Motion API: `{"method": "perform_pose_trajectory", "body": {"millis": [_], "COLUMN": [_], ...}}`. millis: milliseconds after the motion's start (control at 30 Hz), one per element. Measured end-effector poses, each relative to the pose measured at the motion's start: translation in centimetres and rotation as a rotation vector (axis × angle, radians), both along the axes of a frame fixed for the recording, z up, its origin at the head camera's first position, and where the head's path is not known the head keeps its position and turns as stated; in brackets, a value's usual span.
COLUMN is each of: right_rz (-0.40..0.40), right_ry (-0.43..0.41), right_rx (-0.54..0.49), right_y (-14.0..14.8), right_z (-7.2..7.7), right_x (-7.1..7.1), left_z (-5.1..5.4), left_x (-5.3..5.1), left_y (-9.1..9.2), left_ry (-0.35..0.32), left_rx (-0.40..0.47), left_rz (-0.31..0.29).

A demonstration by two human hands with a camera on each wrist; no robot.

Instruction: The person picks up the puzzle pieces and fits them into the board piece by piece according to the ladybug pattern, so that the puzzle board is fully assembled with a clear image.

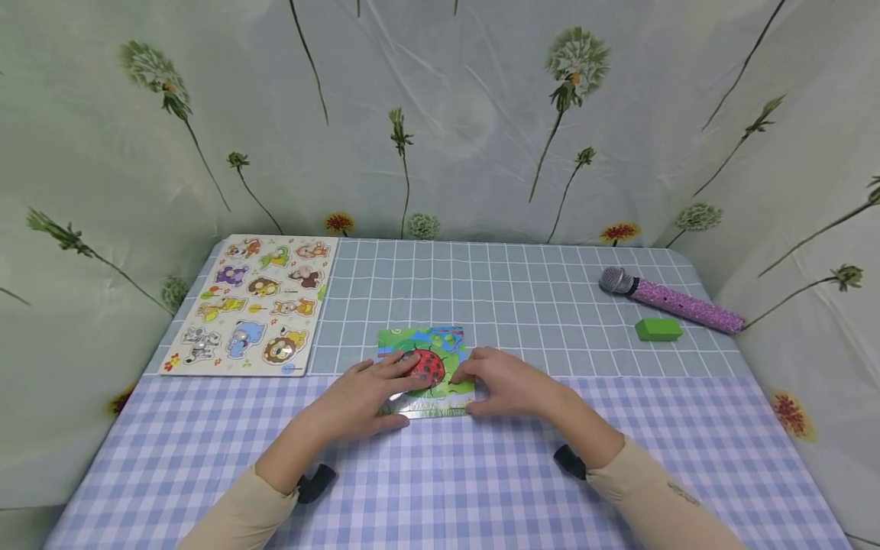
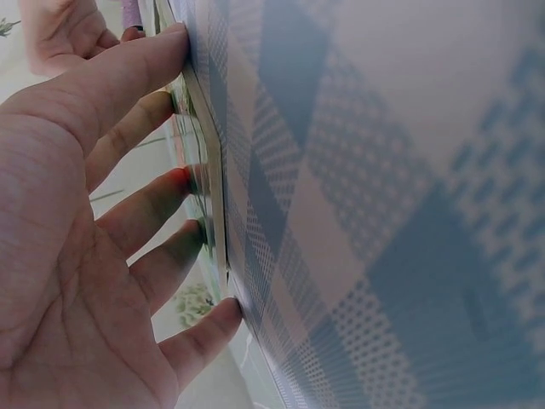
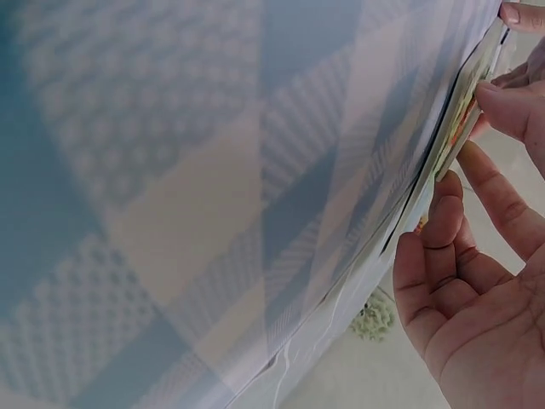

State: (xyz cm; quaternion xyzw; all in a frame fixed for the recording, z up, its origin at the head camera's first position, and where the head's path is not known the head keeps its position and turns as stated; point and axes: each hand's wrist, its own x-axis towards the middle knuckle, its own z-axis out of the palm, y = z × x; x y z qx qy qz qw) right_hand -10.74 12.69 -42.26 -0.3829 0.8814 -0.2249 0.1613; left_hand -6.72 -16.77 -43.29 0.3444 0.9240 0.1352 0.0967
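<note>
A ladybug picture puzzle (image 1: 428, 367) lies flat on the table, its red ladybug on a green and blue ground. Across its left part rests my left hand (image 1: 364, 397), fingers spread, with the thumb by the near edge. In the left wrist view the left fingertips (image 2: 183, 179) touch the puzzle's surface and rim. At the right side my right hand (image 1: 512, 384) holds the puzzle's edge between thumb and bent fingers. The right wrist view shows the right thumb (image 3: 507, 111) and index finger close on that edge, the other fingers curled. Both hands cover parts of the picture.
At the back left lies an animal peg puzzle board (image 1: 254, 305). A pink glittery microphone (image 1: 687, 305) and a green block (image 1: 658, 329) lie at the right. A blue-checked cloth (image 1: 440, 481) covers the near table; a flowered curtain (image 1: 474, 114) stands behind.
</note>
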Motion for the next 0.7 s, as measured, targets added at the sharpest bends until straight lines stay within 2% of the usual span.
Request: {"method": "perform_pose_trajectory", "body": {"millis": [233, 700], "right_rz": [0.016, 0.024], "right_ry": [0.010, 0.024], "right_rx": [0.022, 0.029], "right_y": [-0.53, -0.83], "right_z": [-0.10, 0.09], "right_x": [-0.09, -0.04], "left_z": [-0.10, -0.07], "left_x": [-0.02, 0.03], "left_y": [-0.02, -0.09], "left_ry": [0.015, 0.001], "left_rx": [-0.001, 0.004], "left_rz": [-0.003, 0.003]}}
